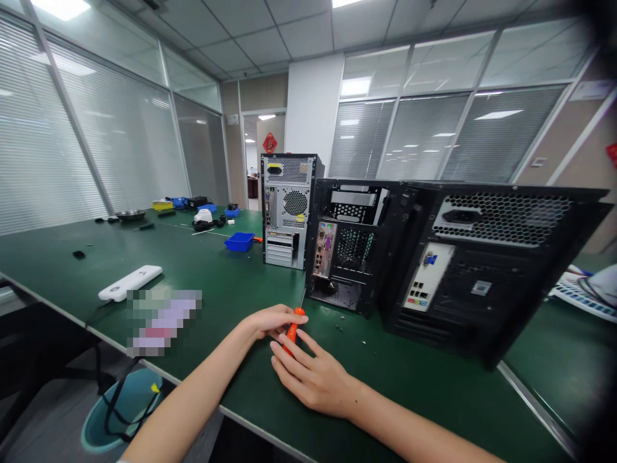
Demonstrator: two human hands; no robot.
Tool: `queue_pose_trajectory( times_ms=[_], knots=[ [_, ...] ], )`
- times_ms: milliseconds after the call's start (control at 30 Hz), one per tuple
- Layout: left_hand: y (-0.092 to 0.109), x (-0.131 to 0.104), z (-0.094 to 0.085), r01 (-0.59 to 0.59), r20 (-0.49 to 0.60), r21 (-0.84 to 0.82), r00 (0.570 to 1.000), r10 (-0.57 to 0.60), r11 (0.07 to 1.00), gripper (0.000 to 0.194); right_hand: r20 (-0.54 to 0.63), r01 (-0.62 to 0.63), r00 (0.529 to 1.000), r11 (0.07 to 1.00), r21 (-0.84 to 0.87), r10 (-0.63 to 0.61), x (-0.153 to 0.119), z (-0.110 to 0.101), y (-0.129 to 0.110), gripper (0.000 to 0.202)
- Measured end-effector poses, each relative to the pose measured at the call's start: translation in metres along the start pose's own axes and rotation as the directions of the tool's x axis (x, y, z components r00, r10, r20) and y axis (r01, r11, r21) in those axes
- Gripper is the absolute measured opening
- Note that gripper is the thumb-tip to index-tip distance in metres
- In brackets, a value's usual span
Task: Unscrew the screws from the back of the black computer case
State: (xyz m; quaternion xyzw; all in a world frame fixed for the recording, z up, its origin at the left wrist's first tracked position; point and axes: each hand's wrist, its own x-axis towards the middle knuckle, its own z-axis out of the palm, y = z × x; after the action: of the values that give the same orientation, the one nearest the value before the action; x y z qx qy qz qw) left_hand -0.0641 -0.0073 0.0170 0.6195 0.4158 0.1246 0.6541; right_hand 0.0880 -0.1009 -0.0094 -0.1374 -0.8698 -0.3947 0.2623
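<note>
An orange-handled screwdriver (292, 332) is held between my two hands, low over the green table. My left hand (270, 320) has its thumb and fingers closed around the upper handle, near the shaft. From the right, my right hand (314, 376) holds the lower end of the handle with its fingers curved about it. The thin shaft points away from me, toward the lower left edge of the middle computer case (385, 251). Whether the tip touches the case I cannot tell. That black case stands with its rear panel toward me, its upper bay uncovered.
A grey-backed computer case (284, 212) stands behind, a larger black one (482, 270) at right. Small screws (341, 326) lie near my right hand. Left are a white power strip (131, 281) and a blue tray (240, 242). A teal bin (103, 411) stands below the table edge.
</note>
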Motion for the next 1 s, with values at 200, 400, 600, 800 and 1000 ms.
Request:
queue_pose_trajectory(
  times_ms=[200,400,600,800,1000],
  knots=[
    [-0.0001,-0.0013,0.0002,-0.033,-0.030,0.099,0.999,0.036,0.995,0.050,0.025,0.046,0.999,0.998,0.033,-0.047,0.0021,-0.0031,0.0020,0.025],
    [0.0013,-0.0025,0.0001,-0.048,-0.055,0.135,0.997,0.055,0.990,0.052,0.053,0.043,0.998,0.998,0.056,-0.046,0.0028,-0.0023,0.0011,0.027],
    [0.0000,-0.0011,-0.0002,-0.112,-0.062,0.120,0.991,0.121,0.986,0.050,0.060,-0.008,0.998,1.000,0.010,0.007,0.0009,0.0028,-0.0009,0.028],
    [0.0014,-0.0022,0.0027,-0.094,-0.081,0.135,0.991,0.106,0.986,0.051,0.069,-0.015,0.997,1.000,-0.001,0.015,-0.0006,0.0040,-0.0008,0.029],
    [0.0030,-0.0048,0.0052,-0.090,-0.115,0.204,0.987,0.115,0.975,0.057,0.053,-0.029,0.998,1.000,-0.002,0.029,-0.0016,0.0034,-0.0016,0.029]
  ],
)
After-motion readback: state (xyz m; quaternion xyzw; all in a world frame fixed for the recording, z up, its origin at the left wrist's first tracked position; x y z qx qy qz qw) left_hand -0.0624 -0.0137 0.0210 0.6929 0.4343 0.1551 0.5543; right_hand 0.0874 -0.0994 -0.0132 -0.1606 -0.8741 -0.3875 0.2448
